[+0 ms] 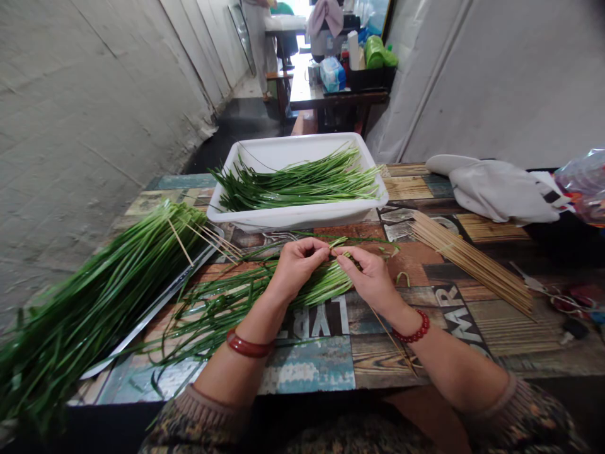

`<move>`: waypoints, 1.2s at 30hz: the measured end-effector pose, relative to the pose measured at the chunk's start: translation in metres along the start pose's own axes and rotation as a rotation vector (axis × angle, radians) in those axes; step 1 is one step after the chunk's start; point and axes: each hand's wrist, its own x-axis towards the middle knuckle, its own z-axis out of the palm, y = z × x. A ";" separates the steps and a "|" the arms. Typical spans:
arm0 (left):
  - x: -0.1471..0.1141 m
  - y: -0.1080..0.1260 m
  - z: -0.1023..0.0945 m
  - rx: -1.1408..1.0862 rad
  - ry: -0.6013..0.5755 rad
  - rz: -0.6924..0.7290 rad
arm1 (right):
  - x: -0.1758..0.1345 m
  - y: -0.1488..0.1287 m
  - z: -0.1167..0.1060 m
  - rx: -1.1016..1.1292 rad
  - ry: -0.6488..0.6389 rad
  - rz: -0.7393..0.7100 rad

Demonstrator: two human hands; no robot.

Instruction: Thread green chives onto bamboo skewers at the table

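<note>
My left hand [302, 261] and my right hand [366, 274] meet over the table, thumb and forefinger of each closed in a pinch at the pale stem ends of some chives [337, 243]. What lies right between the fingertips is too small to make out fully. Beneath both hands, loose chives [227, 302] spread with their green leaves toward the left. Thin bamboo skewers [394, 343] lie under my right wrist. A large bundle of chives [104, 290] rests on a tray at the left, with several skewers [212, 239] at its stem end.
A white plastic tub [302, 217] holding more chives stands behind my hands. To the right lie a pile of bamboo skewers [472, 261], scissors [529, 280], keys [571, 331] and a pale cloth [501, 189]. Beyond, another table [307, 94] carries packages; a person [259, 44] stands nearby.
</note>
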 end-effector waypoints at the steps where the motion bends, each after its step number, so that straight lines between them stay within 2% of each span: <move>1: 0.000 0.000 0.000 -0.002 -0.014 -0.003 | 0.000 0.000 0.000 -0.007 0.001 -0.004; 5: -0.001 0.001 0.001 0.009 -0.040 -0.011 | 0.000 0.001 0.001 -0.025 0.000 -0.004; 13: 0.000 0.000 -0.002 0.056 -0.047 0.009 | -0.001 0.011 0.003 0.061 0.031 0.088; 21: 0.001 -0.003 -0.002 0.125 -0.006 0.096 | -0.005 0.008 0.000 -0.063 0.012 0.001; 26: -0.001 -0.001 -0.002 0.222 -0.035 0.118 | -0.005 0.009 0.002 -0.013 0.002 0.022; 33: -0.001 -0.002 -0.003 0.338 -0.175 0.176 | -0.004 0.012 0.001 -0.080 0.020 0.066; 36: 0.004 -0.005 -0.009 0.433 -0.093 0.221 | -0.005 0.015 -0.002 -0.079 -0.048 0.096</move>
